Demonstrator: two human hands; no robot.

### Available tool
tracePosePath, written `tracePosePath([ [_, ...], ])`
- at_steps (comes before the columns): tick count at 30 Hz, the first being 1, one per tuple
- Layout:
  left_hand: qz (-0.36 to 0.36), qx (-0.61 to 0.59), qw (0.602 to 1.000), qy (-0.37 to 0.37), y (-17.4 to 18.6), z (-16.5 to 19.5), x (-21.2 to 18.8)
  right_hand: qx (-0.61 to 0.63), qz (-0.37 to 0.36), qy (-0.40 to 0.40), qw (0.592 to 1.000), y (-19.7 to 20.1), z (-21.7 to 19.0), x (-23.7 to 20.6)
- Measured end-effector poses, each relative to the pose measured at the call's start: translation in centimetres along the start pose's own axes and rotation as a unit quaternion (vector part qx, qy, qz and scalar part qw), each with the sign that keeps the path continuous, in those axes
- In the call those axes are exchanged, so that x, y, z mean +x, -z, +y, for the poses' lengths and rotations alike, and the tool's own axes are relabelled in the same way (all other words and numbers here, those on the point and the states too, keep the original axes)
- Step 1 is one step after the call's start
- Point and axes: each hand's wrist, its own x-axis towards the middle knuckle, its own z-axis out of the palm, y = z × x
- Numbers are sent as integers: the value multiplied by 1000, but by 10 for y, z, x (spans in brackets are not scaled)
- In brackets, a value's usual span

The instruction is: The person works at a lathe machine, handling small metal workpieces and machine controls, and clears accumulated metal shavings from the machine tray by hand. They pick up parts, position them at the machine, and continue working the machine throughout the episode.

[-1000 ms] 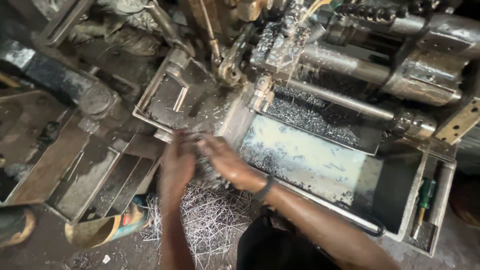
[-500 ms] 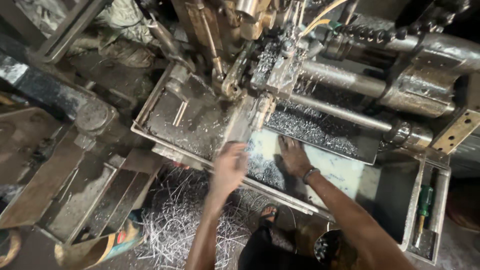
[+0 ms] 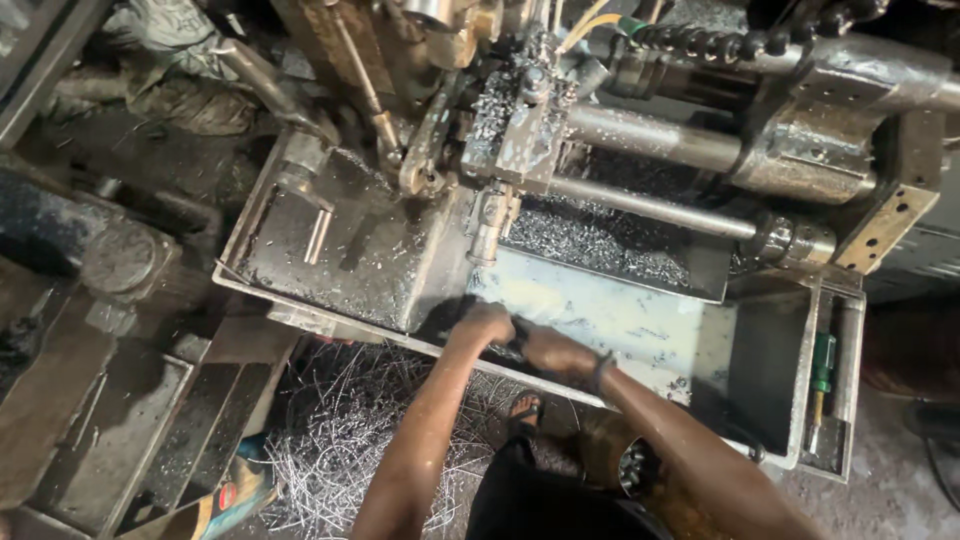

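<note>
Left hand (image 3: 484, 325) and right hand (image 3: 548, 350) close together at near-left corner of lathe coolant tray (image 3: 640, 320), reaching into dark swarf clump (image 3: 515, 335). Fingers curled into clump; how tight the grasp is, cannot tell. Metal shavings pile (image 3: 600, 240) beyond, under guide bar (image 3: 650, 208). Green-handled screwdriver (image 3: 820, 375) in right side compartment. Swarf heap (image 3: 350, 440) on floor, near left.

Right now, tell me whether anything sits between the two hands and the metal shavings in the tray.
Nothing visible does. The left hand and right hand are already down in the tray, at the dark shavings near its left end.
</note>
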Motion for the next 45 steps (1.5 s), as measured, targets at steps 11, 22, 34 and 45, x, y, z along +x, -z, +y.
tracePosePath([
  [11,118,-86,988,57,22,4,-10,-326,256,486,769,19,-31,37],
  [22,-23,-49,998,45,2,-18,-12,-168,70,52,982,4,23,10],
  [34,32,0,993,111,-3,13,-20,-140,50,47,988,2,24,10],
  [45,8,-25,1000,13,7,9,-11,115,34,57,991,-19,-4,-2],
])
